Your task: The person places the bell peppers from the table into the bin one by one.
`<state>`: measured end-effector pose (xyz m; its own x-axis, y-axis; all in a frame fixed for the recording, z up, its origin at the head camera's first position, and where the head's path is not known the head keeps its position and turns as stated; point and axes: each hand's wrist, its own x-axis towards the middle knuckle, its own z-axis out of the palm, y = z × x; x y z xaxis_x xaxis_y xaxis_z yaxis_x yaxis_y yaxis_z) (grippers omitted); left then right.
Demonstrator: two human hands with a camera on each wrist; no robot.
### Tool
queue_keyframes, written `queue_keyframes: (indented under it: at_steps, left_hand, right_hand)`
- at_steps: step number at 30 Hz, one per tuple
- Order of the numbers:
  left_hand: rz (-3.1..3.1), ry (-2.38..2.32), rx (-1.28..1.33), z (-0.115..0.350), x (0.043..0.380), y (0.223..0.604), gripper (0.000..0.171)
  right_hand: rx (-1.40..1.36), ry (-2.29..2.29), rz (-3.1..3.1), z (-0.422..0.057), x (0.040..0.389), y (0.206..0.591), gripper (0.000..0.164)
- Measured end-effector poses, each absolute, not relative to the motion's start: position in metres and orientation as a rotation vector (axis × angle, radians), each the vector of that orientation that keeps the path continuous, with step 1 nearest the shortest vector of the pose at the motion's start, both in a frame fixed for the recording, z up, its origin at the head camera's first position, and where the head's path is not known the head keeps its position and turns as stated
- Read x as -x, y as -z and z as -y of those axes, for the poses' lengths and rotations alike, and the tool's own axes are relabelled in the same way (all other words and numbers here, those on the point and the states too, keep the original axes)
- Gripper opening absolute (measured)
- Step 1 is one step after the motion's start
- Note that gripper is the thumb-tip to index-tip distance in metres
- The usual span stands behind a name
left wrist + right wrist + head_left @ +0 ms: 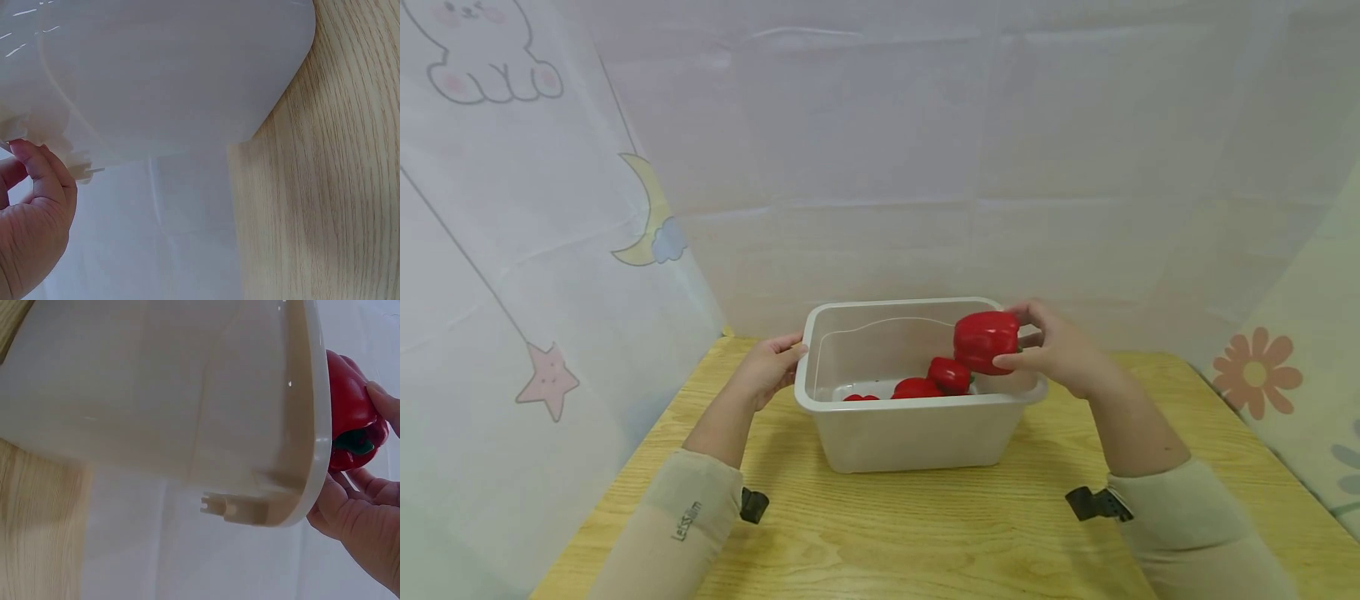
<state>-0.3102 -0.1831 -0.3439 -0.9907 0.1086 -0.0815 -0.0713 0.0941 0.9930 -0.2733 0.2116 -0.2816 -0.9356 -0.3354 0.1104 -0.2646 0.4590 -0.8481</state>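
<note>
A white plastic bin [917, 433] stands on the wooden table. Inside it lie a small red bell pepper [950, 376], a larger red piece [916, 388] beside it, and another red piece [861, 397] mostly hidden by the front wall. My left hand [769, 367] grips the bin's left rim; in the left wrist view its fingers [47, 172] curl at that edge. With my right hand [1063, 350] I hold a large red bell pepper [985, 340] at the right end of the bin, level with the rim. Its green stem [354, 442] faces my palm.
The light wooden table [880, 533] reaches toward me. Behind the bin hangs a pale cloth backdrop [887, 167], with printed cloth at both sides. A black strap piece [1097, 504] sits at the right cuff, another [753, 505] at the left cuff.
</note>
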Motion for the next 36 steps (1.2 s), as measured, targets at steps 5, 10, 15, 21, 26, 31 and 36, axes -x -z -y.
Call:
queue_keyframes:
  at_steps: [5, 10, 15, 21, 26, 31, 36]
  left_hand:
    - [-2.215, -2.034, -0.039, 0.1836, 0.3105, 0.3441, 0.043]
    - [-2.217, -2.025, -0.033, 0.184, 0.3118, 0.3454, 0.043]
    - [-2.222, -2.012, -0.033, 0.1842, 0.3131, 0.3462, 0.044]
    - [-2.215, -2.016, -0.037, 0.1845, 0.3127, 0.3454, 0.044]
    - [-2.217, -2.018, -0.051, 0.1844, 0.3109, 0.3447, 0.043]
    - [-2.214, -2.019, -0.062, 0.1847, 0.31, 0.345, 0.044]
    - [-2.216, -2.02, -0.049, 0.1839, 0.3099, 0.345, 0.043]
  right_hand:
    - [0.542, 1.493, -2.617, -0.2082, 0.2746, 0.2824, 0.062]
    - [0.519, 1.481, -2.605, -0.2065, 0.2752, 0.2837, 0.063]
    - [0.517, 1.485, -2.594, -0.2056, 0.2749, 0.2842, 0.064]
    - [0.51, 1.474, -2.597, -0.2046, 0.276, 0.2856, 0.062]
    - [0.504, 1.471, -2.607, -0.2045, 0.2765, 0.2869, 0.063]
    - [0.518, 1.473, -2.597, -0.2052, 0.2766, 0.2875, 0.062]
    - [0.559, 1.462, -2.605, -0.2094, 0.2758, 0.2853, 0.06]
